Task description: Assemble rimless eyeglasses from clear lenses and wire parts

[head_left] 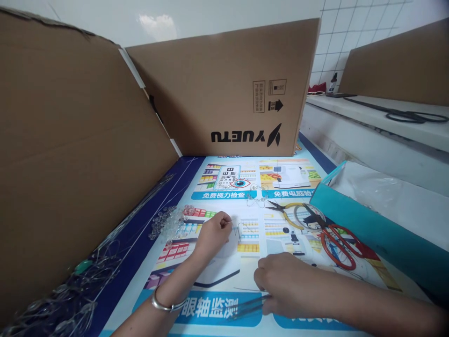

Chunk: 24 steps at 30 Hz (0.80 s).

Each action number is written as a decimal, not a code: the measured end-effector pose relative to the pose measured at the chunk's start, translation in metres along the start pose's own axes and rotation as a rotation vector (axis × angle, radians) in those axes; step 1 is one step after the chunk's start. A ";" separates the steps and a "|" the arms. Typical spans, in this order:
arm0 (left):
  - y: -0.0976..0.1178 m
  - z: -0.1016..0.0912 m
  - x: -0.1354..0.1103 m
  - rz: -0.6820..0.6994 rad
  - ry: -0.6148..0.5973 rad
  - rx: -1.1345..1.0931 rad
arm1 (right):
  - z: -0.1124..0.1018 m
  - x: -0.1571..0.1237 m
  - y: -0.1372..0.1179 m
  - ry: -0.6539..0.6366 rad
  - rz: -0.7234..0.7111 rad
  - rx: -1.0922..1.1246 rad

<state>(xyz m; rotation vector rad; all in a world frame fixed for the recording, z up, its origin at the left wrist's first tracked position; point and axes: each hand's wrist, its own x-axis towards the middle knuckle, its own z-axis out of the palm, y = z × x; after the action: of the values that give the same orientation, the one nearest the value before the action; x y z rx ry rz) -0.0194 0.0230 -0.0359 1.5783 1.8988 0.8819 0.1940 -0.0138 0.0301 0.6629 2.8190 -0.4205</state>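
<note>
My left hand (pixel 217 227), with a silver bangle on the wrist, is closed in a pinch above the printed sheet; what its fingertips hold is too small to make out. Close to those fingertips is a bent piece of thin wire (pixel 240 229). My right hand (pixel 280 283) is closed around a slim grey two-pronged tool (pixel 247 306), blurred and pointing left. Left of my left hand lies a pile of clear beads (pixel 170 222). Yellow-handled pliers (pixel 289 213) and red-handled scissors (pixel 338 241) lie beyond my right hand, beside a coil of wire (pixel 303 216).
Brown cardboard panels (pixel 224 93) stand at the left and back. A teal box (pixel 372 224) with a white lining is at the right. Tangled wire pieces (pixel 80 281) lie along the left edge. Clear beaded wire pieces (pixel 257 199) lie farther back. A shelf (pixel 386 112) holds black scissors (pixel 407 112).
</note>
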 end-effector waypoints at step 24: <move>-0.003 -0.012 0.001 -0.031 -0.063 -0.102 | -0.018 0.042 0.037 0.180 0.372 -0.086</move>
<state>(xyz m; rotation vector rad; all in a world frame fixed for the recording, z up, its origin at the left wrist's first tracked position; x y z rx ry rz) -0.0304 0.0221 -0.0308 1.4950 1.8006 0.8915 0.1721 0.0407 0.0278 1.2302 2.7633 -0.1783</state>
